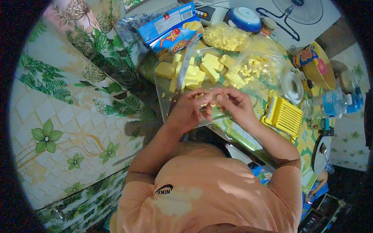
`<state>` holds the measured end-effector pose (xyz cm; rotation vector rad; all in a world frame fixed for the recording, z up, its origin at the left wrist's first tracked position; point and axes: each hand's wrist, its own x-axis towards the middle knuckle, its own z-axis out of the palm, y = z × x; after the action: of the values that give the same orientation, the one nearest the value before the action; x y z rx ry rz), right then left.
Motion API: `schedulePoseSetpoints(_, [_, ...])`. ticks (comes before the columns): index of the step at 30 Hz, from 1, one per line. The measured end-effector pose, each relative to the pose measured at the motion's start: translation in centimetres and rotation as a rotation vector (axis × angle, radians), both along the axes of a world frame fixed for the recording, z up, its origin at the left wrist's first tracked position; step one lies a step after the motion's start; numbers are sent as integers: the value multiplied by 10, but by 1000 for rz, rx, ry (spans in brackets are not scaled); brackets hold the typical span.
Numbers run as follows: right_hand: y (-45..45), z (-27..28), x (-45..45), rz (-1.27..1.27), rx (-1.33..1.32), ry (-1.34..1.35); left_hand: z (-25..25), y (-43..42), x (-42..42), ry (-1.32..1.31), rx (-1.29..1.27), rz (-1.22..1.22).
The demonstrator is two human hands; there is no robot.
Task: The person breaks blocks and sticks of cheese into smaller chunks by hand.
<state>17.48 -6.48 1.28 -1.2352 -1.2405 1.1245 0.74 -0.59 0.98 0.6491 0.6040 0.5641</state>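
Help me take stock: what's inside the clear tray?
The clear tray holds yellow blocks, a knife across some; whatever lies behind the left hand and right hand is covered.

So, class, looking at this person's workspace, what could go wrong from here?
Cut risk: the knife lies across the yellow blocks, its handle close to the left hand; a careless reach might knock it or cause a cut.

Spill risk: the clear plastic bag with small yellow pieces lies beyond the right hand; a bump could scatter some.
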Motion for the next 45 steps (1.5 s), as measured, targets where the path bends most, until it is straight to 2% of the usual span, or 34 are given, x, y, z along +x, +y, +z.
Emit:
schedulePoseSetpoints(2, [1,-11,1,-89,89,-151,-1,9,-3,-36,24,5])
schedulePoseSetpoints(5, [1,-4,5,-62,438,-861,34,15,-2,205,219,-19])
schedulePoseSetpoints(8, [-1,-8,2,78,414,-996,61,24,12,455,616,-113])
schedulePoseSetpoints(11, [-3,-14,3,85,369,-1101,49,37,48,312,1285,-66])
schedulePoseSetpoints(14, [-2,-22,4,94,437,-1041,52,42,86,329,1429,-186])
schedulePoseSetpoints(17, [-3,-18,3,82,471,-1066,47,49,126,497,1511,-301])
schedulePoseSetpoints(20, [-4,-18,4,122,425,-1068,24,63,157,500,1692,-204])
schedulePoseSetpoints(23, [-4,-16,3,118,440,-1056,20,77,172,583,1794,-222])
schedulePoseSetpoints(29, [-3,-18,4,133,454,-1015,32,81,161,610,1783,-331])
schedulePoseSetpoints(32, [-1,-17,6,160,437,-1028,43,80,145,494,1738,-464])
schedulePoseSetpoints(35, [-1,-18,7,171,422,-975,62,70,114,403,1714,-452])
schedulePoseSetpoints(38, [0,-16,9,108,345,-840,72,64,71,307,1438,-380])
schedulePoseSetpoints(41, [-1,7,4,22,9,-436,70,55,31,438,1229,-219])
schedulePoseSetpoints(44, [10,-18,11,38,35,31,49,37,6,432,971,5])
schedulePoseSetpoints(45, [12,-19,13,64,-12,155,39,31,2,436,973,71])
